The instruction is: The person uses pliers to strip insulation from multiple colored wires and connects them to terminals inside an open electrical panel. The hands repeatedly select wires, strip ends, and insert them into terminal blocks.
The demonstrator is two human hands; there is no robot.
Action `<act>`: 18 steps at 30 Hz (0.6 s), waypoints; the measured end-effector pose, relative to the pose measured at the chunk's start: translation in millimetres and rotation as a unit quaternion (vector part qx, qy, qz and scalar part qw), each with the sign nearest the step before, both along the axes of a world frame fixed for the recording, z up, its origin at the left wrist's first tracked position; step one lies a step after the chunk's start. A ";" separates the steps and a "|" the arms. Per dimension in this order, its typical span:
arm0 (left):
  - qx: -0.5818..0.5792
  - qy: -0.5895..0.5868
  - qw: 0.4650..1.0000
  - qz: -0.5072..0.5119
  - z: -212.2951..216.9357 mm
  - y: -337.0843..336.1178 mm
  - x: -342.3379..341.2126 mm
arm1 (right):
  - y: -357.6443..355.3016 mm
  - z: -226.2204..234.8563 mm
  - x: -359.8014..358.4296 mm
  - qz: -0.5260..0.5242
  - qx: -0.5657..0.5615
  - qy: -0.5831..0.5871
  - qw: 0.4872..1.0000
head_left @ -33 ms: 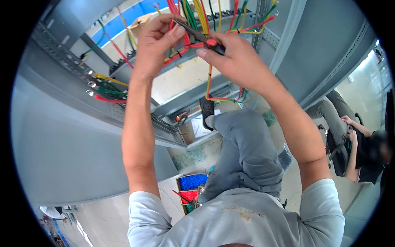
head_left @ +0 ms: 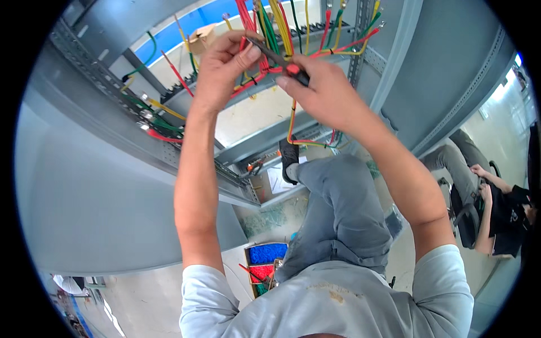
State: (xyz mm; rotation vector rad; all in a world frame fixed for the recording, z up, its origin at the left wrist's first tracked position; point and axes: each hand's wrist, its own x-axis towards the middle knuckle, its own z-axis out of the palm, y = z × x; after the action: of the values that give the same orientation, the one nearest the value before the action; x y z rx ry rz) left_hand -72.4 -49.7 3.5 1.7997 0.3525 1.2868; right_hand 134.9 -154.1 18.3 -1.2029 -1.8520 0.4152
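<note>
Pliers [head_left: 280, 61] sit in the right hand [head_left: 326, 84], a black shirt [head_left: 500, 230] bearing illegible marking [head_left: 513, 216].

Wire bundles [head_left: 286, 31] in the cabinet frame [head_left: 253, 138] ahead of you, pliers [head_left: 295, 70] between your left hand [head_left: 225, 67] and right hand [head_left: 327, 87], box [head_left: 246, 257] on the floor left of your legs [head_left: 349, 208], co-worker [head_left: 501, 217] off right. Paper [head_left: 276, 179] beside your shoe [head_left: 289, 156] seems inside the frame, I think.

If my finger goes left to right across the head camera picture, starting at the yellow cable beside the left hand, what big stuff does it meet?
Yellow cable → left hand → pliers → right hand → seated person in a dark shirt.
</note>
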 end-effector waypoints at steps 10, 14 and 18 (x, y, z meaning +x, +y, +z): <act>-0.036 -0.058 0.995 -0.077 -8.5 -8.9 -15.6 | -5.7 -18.2 -9.7 -0.020 0.073 -0.110 0.991; -0.025 -0.045 0.995 -0.088 -6.6 -11.4 -13.8 | -8.3 -19.1 -6.3 -0.012 0.087 -0.104 0.991; -0.014 -0.026 0.997 -0.068 -7.6 -8.7 -14.6 | -7.4 -21.7 -6.0 -0.008 0.100 -0.100 0.990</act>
State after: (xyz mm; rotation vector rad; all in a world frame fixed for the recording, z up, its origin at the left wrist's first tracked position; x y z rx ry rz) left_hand -87.0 -58.4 -4.0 1.7332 0.2139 1.2248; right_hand 128.9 -161.5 -3.4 -1.1540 -2.0004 0.0969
